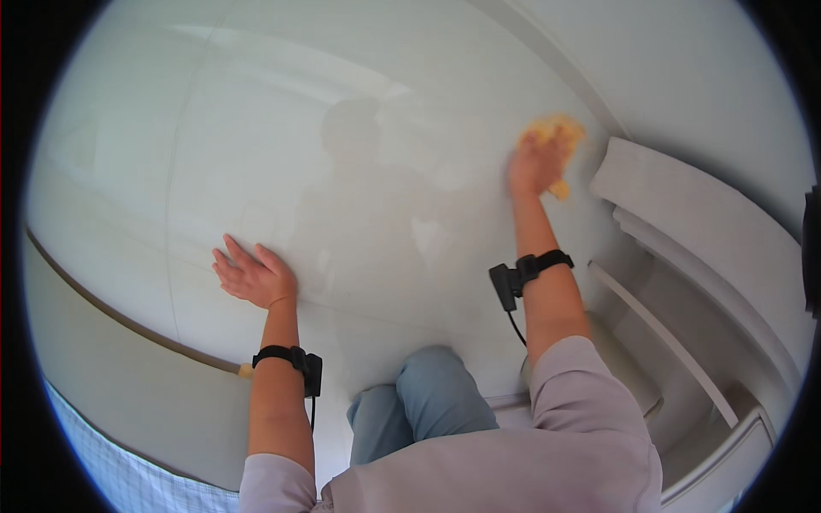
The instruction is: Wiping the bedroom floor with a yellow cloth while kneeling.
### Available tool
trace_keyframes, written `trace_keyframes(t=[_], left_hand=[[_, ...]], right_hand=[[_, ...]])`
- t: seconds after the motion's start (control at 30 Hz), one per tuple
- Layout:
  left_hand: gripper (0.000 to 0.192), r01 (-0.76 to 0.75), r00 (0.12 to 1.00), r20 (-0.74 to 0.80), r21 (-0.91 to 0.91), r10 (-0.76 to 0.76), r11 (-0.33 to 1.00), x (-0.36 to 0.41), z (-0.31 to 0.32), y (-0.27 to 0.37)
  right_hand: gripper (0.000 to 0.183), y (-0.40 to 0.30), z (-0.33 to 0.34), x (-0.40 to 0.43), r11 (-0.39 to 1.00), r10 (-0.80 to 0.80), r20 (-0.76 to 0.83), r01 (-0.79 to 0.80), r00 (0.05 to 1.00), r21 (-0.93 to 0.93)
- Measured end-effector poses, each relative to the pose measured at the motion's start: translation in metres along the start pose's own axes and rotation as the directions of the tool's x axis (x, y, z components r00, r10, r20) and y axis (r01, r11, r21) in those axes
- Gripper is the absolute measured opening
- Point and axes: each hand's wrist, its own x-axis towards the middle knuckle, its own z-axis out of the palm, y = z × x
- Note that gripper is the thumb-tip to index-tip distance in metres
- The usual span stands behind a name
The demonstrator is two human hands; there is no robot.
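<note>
A crumpled yellow cloth (557, 128) lies under my right hand (537, 163), which presses it against the glossy pale tiled floor (385, 276). Both the hand and the cloth are slightly blurred, and the palm covers part of the cloth. My left hand (256, 274) rests on the same floor to the left, fingers spread, with nothing in it. Thin seams run across the shiny surface, and a dim reflection of a person shows between my hands. Each forearm carries a black strap with a small device and a cable.
White furniture (699, 192) with open lower compartments stands close to my right arm. Behind it runs a wall with a grey baseboard (545, 45). On the left is a pale panel with a brown lower edge (128, 320), beside checked fabric (141, 468). My knees (442, 391) are near the bottom.
</note>
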Motion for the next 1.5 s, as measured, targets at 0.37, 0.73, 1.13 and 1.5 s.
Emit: trace_keyframes(t=[0.37, 0.73, 1.13, 1.5], left_hand=[[0.056, -0.006, 1.0, 0.003, 0.019, 0.006, 1.0, -0.004, 0.004, 0.0], [0.056, 0.059, 0.998, 0.002, -0.045, -0.059, 0.997, -0.002, 0.003, -0.005], [0.054, 0.032, 0.999, 0.013, 0.013, -0.032, 0.999, -0.002, 0.009, 0.002], [0.053, 0.027, 0.999, -0.031, 0.021, -0.027, 0.999, 0.001, 0.009, -0.01]], right_hand=[[0.061, -0.053, -0.003, -0.113, 0.856, -0.516, 0.128, 0.514, 0.847, 0.053], [0.061, -0.05, 0.002, -0.119, 0.849, -0.528, 0.145, 0.525, 0.837, 0.062], [0.053, -0.003, 0.006, 0.101, 0.945, 0.308, 0.024, -0.309, 0.951, 0.11], [0.055, -0.143, 0.03, -0.089, 0.612, -0.789, 0.095, 0.791, 0.607, 0.025]])
